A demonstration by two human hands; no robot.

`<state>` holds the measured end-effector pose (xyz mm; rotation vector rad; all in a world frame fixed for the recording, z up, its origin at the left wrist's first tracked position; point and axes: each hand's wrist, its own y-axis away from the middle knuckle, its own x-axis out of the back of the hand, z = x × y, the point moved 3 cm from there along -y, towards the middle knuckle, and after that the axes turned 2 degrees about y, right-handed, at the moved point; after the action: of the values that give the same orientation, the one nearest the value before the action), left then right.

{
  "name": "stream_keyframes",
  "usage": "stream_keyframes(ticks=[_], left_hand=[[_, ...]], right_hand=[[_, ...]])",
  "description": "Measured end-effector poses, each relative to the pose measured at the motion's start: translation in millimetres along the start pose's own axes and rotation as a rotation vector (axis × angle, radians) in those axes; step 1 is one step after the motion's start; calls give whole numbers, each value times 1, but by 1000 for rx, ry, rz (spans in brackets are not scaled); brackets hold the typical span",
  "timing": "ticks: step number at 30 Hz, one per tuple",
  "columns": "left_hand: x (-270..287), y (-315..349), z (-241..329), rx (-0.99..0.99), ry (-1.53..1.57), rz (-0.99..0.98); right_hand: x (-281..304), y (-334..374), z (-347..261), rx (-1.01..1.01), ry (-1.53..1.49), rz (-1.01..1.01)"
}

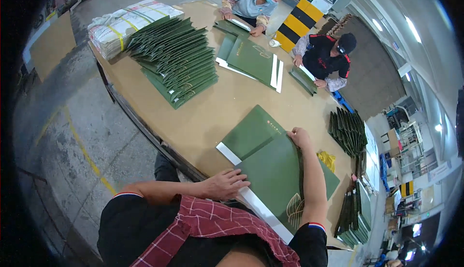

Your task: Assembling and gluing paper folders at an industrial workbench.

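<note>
In front of me lies a green paper bag [273, 170], flat, with a white strip along its near edge and a gold leaf outline on it. My left hand [226, 184] rests on its near left corner, fingers stretched out over the green face and white strip. At the far corner my right hand [300, 138] is closed on the bag's edge, the fingertips partly hidden. A second flat green bag [253, 129] pokes out from under it toward the far left, its white strip [228, 153] showing.
Fanned green bags [179, 54] are heaped far left beside a white wrapped bundle [130, 21]. More bag stacks stand at right [348, 132] and near right [355, 214], near a yellow crumpled piece [326, 161]. Two co-workers handle bags across the table [159, 117].
</note>
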<state>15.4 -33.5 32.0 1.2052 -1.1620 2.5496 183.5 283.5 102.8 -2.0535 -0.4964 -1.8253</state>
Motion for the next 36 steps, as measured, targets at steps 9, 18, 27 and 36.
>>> stream_keyframes(ticks=[9, 18, 27, 36], left_hand=[[11, 6, -25, 402, 210, -42], [12, 52, -49, 601, 442, 237], [7, 53, -46, 587, 331, 228], [2, 51, -41, 517, 224, -137]], right_hand=[[-47, -42, -48, 52, 380, -382], [-61, -7, -126, 548, -82, 17], [-81, 82, -196, 1081, -143, 55], [-95, 74, -205, 1097, -168, 184]])
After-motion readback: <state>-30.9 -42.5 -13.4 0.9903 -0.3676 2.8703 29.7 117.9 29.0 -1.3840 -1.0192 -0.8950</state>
